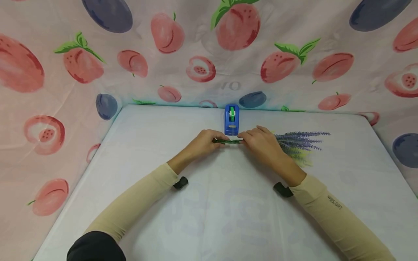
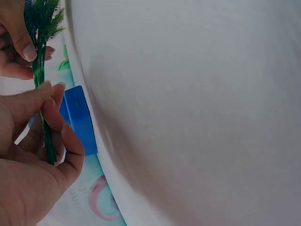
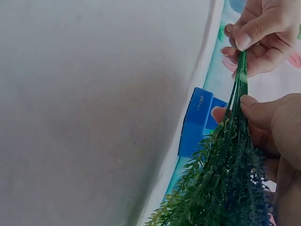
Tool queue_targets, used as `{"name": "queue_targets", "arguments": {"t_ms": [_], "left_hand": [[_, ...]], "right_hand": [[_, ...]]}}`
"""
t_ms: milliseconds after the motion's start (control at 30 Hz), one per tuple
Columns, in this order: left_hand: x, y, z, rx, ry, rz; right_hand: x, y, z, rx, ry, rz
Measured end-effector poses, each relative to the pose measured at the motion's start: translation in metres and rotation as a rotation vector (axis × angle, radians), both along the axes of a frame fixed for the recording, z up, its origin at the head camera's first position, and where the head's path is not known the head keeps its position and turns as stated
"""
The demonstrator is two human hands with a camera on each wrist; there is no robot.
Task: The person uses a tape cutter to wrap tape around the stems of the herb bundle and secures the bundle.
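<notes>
A bunch of artificial lavender (image 1: 302, 140) lies sideways between both hands, its purple and yellow-green heads out to the right. My left hand (image 1: 210, 140) pinches the green stem ends (image 2: 48, 141). Closer to the flower heads, my right hand (image 1: 262, 144) grips the stems between thumb and fingers, as the right wrist view shows. Between the two hands, a band of shiny, pale green tape (image 3: 241, 77) goes around the stems. Just beyond the stems stands a blue tape dispenser (image 1: 232, 121) with a green-cored roll in it.
A white cloth covers the table (image 1: 228, 217). Behind its far edge hangs a fruit-print curtain (image 1: 202, 43), which also runs down the left and right sides. The tape dispenser stands near that far edge.
</notes>
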State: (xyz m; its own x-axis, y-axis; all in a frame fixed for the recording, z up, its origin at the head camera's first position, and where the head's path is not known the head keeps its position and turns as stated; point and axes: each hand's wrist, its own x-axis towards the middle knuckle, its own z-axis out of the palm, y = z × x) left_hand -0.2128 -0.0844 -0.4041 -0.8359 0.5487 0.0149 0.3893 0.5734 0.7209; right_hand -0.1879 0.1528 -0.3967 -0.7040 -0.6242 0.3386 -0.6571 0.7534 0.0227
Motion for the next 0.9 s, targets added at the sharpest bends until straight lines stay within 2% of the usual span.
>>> {"name": "queue_targets", "arguments": {"t_ms": [233,400,633,900], "left_hand": [[-0.0022,-0.0017,-0.0011,-0.006,0.029,-0.019],[-0.0026,-0.0016,0.0009,0.0,0.042,-0.041],[-0.0029,-0.0026,0.0003,-0.021,0.02,-0.04],[-0.0014,-0.0037,-0.0008,-0.046,0.017,-0.037]], "right_hand": [[-0.0041,-0.0036,-0.0023,0.021,-0.02,-0.011],[-0.0059,-0.0059,-0.0041,-0.001,-0.02,-0.025],[-0.0068,-0.0075,-0.0041,-0.012,-0.006,-0.037],[-0.0067,-0.0052,-0.0055,-0.031,0.03,-0.005]]}}
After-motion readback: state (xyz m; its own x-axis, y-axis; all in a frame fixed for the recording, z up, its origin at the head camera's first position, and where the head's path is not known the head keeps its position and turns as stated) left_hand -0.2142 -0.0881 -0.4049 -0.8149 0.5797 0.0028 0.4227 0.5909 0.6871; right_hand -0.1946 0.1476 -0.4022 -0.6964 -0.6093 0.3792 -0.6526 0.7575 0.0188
